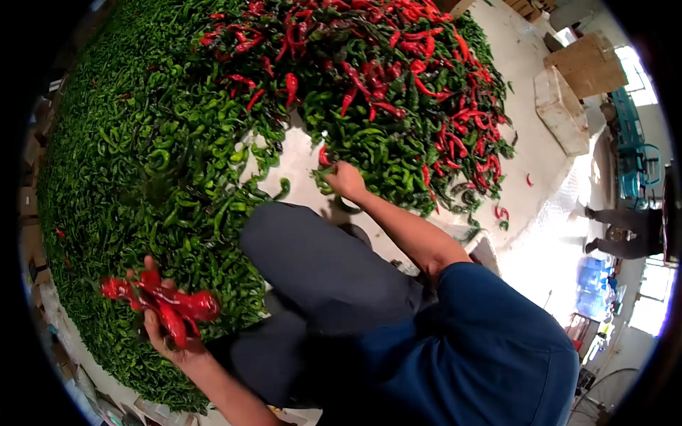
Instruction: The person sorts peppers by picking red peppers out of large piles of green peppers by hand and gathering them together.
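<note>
My left hand (169, 343), at the lower left, is closed round several shiny red chili peppers (169, 305). It is held over the wide heap of green peppers (153, 184). My right hand (346, 180) reaches forward to the near edge of a second, mixed pile, its fingers pinched together. Green pepper pieces show right at its fingertips, and a red pepper (325, 155) lies just beyond them. I cannot tell what the pinch holds. Behind that hand are bright green peppers (373, 150), with red peppers (419, 50) spread over the top and right of the pile.
Pale floor (302, 157) shows between the two piles. A white crate (485, 254) stands by my right elbow. At the right are a white box (561, 110), a brown carton (588, 62), a turquoise cart (629, 149), blue water jugs (593, 287) and another person's legs (625, 233).
</note>
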`<state>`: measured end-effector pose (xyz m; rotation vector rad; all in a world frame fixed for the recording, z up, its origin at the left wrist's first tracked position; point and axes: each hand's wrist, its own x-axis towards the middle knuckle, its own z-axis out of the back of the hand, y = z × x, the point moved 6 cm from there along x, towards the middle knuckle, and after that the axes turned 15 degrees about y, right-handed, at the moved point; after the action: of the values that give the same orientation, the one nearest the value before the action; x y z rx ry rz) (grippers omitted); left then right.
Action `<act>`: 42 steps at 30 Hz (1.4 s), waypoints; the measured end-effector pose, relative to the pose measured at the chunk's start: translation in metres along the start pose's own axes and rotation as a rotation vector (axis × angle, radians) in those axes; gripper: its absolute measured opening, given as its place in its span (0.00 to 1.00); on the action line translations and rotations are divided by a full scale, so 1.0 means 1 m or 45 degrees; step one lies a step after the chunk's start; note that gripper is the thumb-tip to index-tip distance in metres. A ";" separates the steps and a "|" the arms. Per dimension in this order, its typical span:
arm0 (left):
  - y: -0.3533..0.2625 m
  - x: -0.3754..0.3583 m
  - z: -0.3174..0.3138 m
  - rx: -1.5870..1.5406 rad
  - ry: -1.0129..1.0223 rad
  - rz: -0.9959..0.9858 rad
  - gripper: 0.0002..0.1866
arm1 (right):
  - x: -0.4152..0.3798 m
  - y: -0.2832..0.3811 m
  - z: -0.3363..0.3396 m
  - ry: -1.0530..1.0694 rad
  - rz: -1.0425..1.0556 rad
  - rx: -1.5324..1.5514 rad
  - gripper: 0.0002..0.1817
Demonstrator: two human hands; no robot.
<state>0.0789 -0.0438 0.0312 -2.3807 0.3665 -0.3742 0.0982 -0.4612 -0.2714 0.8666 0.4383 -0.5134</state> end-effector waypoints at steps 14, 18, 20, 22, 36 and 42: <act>0.001 0.008 0.050 0.194 -0.245 0.067 0.47 | 0.135 0.000 -0.053 -0.134 -0.226 -0.779 0.20; 0.015 0.020 0.054 0.212 -0.274 0.130 0.48 | 0.118 0.003 -0.050 0.064 -0.011 -0.567 0.16; 0.019 0.025 0.054 0.202 -0.235 0.142 0.47 | 0.103 0.002 -0.036 0.054 0.020 -0.381 0.14; 0.022 0.029 0.049 0.191 -0.247 0.140 0.49 | 0.092 -0.002 -0.016 0.070 0.028 -0.252 0.14; 0.018 0.019 0.046 0.217 -0.185 0.076 0.46 | 0.114 0.033 0.061 -0.177 0.445 -1.057 0.04; 0.016 0.015 0.049 0.162 -0.149 0.083 0.45 | -0.003 -0.016 0.110 -0.293 0.496 -0.072 0.10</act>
<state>0.1079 -0.0321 -0.0128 -2.2482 0.3543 -0.2201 0.1037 -0.5575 -0.2167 0.8028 0.0675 -0.2352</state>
